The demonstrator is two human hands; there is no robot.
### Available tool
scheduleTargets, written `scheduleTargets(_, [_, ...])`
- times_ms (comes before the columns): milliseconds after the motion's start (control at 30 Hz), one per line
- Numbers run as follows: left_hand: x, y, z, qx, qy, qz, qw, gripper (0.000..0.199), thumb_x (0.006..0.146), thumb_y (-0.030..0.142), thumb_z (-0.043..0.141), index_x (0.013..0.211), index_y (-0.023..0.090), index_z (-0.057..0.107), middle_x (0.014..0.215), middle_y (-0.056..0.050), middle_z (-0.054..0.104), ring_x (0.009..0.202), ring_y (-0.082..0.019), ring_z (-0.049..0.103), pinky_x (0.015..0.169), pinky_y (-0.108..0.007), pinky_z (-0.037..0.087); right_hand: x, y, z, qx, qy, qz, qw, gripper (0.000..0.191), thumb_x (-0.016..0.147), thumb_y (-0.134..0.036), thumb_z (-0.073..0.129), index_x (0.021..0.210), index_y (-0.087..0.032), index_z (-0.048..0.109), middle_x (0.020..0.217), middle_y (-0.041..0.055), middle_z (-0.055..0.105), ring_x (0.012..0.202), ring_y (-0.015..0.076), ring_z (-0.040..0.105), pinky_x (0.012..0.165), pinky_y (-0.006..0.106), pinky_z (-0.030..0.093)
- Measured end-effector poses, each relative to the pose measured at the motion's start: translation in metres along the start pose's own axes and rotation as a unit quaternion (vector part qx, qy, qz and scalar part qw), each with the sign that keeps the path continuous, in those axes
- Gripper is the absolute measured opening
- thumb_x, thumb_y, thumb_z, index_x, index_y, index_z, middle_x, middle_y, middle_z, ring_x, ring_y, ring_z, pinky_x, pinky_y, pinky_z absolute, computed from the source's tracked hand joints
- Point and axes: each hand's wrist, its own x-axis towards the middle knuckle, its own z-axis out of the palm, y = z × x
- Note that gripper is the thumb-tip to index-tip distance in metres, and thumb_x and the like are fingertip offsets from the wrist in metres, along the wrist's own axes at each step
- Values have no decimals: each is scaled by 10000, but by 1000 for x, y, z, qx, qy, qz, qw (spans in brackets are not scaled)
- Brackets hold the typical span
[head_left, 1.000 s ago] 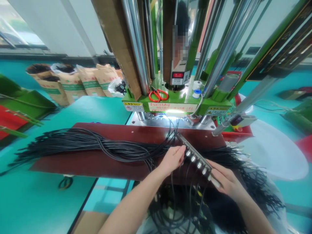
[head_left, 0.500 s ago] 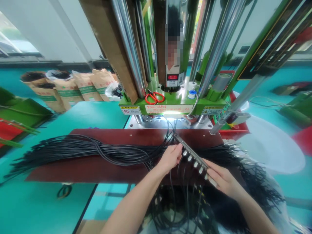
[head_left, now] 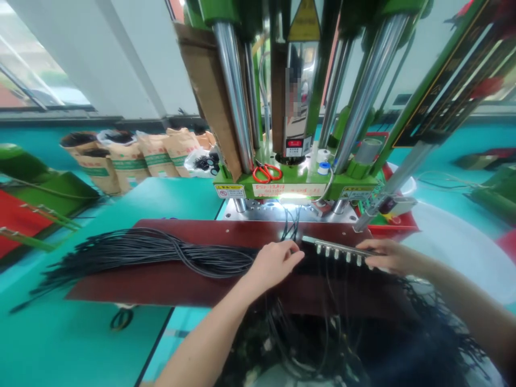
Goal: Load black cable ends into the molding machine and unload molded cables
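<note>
My right hand point(head_left: 397, 259) grips the right end of a narrow metal bar point(head_left: 336, 248), fingers closed round it. A row of several small silvery connectors shows along the bar's lower edge, with thin dark cables hanging below. My left hand point(head_left: 278, 264) is just left of the bar's free end, apart from it. Its fingers are bent, with thumb and forefinger slightly apart and nothing visible between them. Black cables point(head_left: 291, 223) run from the lit press bed down behind this hand. To its left a thick bundle of black cables point(head_left: 161, 250) lies on the dark red board point(head_left: 161, 290).
The green press point(head_left: 242, 188) stands ahead with steel columns; red-handled scissors point(head_left: 266, 173) rest on it. A red tray point(head_left: 397, 228) and a white round tub point(head_left: 451, 247) are at right. Paper sacks point(head_left: 129, 158) stand at back left. Loose cables point(head_left: 443, 322) hang at lower right.
The bar has swung from a steep slant to nearly level and moved right with my right hand. My left hand has come away from the bar. The camera view has shifted a little.
</note>
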Motion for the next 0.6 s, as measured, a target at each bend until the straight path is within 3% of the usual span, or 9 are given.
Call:
scheduleTargets(100, [8,-14,-11,-138,6,-24,990,260,790,404,436,772,181,568,544,19,548,506,-101,488,515,-209,367,26,-19,-10,-30,-97,-18,995,387,707,-379,547,1034,-181,609,599,2,592,368,74,425,360,202,319])
scheduleTargets(200, [20,-31,-15,-275,50,-72,957,247,753,402,490,755,164,556,600,14,535,510,-84,469,458,-186,348,49,-38,-6,-92,-114,-129,981,267,711,-320,538,899,-177,664,770,39,616,635,153,568,588,251,440])
scheduleTargets(267, [29,-41,-14,-350,102,-102,926,220,717,374,551,765,160,560,671,6,539,568,-81,486,480,-175,361,62,-47,4,-134,-114,-207,962,209,723,-278,519,812,-182,681,851,47,601,785,185,567,724,279,430])
scheduleTargets(367, [49,-51,-8,-473,140,-176,852,173,675,263,620,799,164,551,756,0,548,647,-77,515,544,-162,386,77,-52,19,-153,-116,-255,948,202,722,-225,505,799,-180,686,838,42,577,791,180,555,753,291,415])
scheduleTargets(467, [77,-53,1,-554,105,-245,788,151,699,194,584,824,154,511,738,-19,552,631,-97,541,571,-195,420,86,-49,29,-146,-109,-260,948,226,698,-176,510,835,-183,690,837,38,570,772,169,559,722,276,425])
scheduleTargets(600, [119,-50,10,-593,11,-297,748,113,757,182,486,849,117,482,706,-81,573,588,-165,576,538,-285,456,88,-41,34,-132,-70,-254,956,266,675,-146,515,878,-192,681,863,36,597,785,169,570,730,276,436])
